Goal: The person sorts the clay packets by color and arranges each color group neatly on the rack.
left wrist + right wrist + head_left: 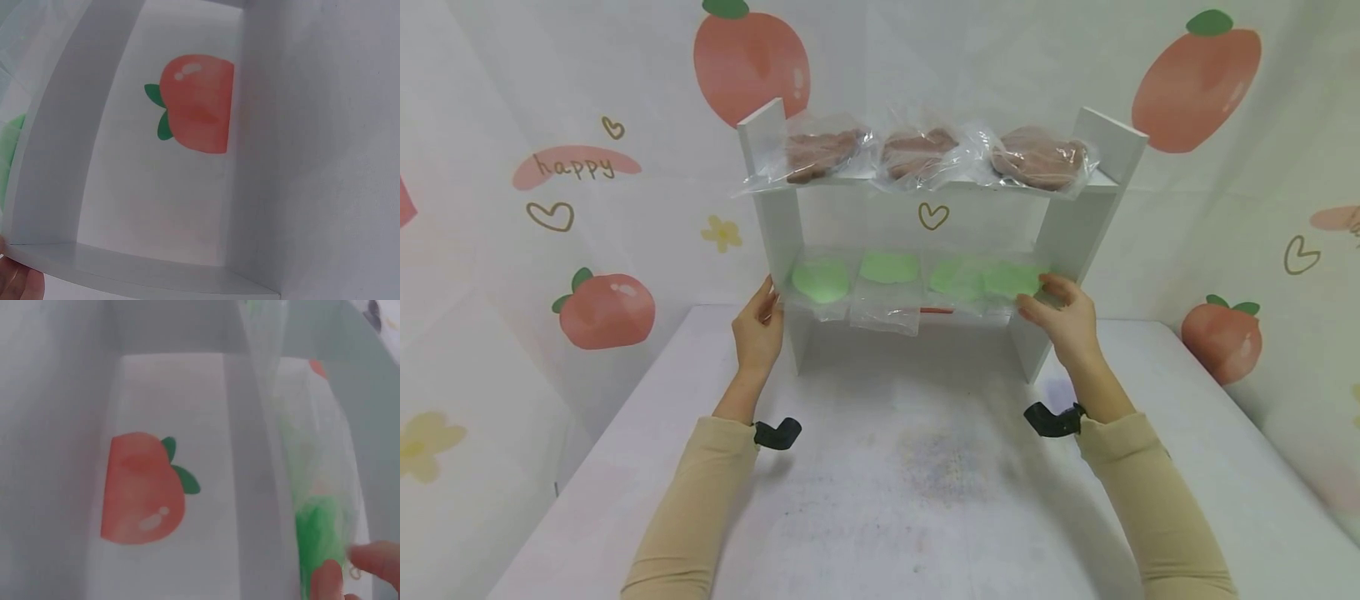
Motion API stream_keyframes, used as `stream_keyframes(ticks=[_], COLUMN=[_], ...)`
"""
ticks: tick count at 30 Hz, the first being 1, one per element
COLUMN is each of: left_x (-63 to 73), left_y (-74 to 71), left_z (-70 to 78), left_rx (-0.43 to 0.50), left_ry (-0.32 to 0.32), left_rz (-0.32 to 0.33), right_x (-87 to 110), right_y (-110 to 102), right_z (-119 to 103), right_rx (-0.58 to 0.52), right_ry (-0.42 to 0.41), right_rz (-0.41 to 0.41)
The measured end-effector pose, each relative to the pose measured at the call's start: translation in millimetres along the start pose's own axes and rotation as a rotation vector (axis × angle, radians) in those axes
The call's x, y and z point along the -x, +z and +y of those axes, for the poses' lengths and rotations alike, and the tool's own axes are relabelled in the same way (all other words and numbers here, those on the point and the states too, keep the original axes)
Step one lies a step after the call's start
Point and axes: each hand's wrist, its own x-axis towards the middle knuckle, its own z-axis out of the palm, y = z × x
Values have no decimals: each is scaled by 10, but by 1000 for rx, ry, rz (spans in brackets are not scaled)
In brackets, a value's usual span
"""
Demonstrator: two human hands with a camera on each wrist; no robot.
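A white two-tier shelf (1078, 225) stands on the table. My left hand (758, 333) is at the outer side of its left panel, fingertips touching the panel's edge; in the left wrist view only a few fingers (19, 278) show. My right hand (1063, 321) is at the right end of the lower tier, thumb and fingers apart beside the rightmost clear bag with a flat green piece (1011, 280). In the right wrist view its fingertips (375, 557) are close against a green bag (322, 540). More bagged green pieces (820, 281) lie to the left.
Three clear bags with brown lumps (917, 154) lie on the upper tier. One green piece's bag (886, 317) hangs over the lower tier's front edge. The white tabletop (850, 508) has a greyish stain in front of the shelf. A patterned cloth (490, 250) hangs behind.
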Motion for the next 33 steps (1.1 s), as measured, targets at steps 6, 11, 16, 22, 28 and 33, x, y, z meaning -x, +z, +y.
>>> stream_keyframes(ticks=[6,11,16,22,28,33], left_x=[8,12,2,-2,-16,-28], left_y=[-1,8,17,-20,-186,-381], left_z=[2,4,18,43,115,208], left_rx=[0,6,5,9,-67,-191], left_ry=[-3,-26,-29,-58,-58,6], left_rz=[-2,-14,-20,-73,-235,-320], right_x=[-16,-10,2,50,158,252], right_y=[27,36,20,-78,-203,-248], right_z=[92,103,122,122,37,-61], right_rx=[44,12,15,119,306,461], right_ry=[-38,-27,-63,-79,-129,-257], right_rz=[95,174,218,202,94,-7])
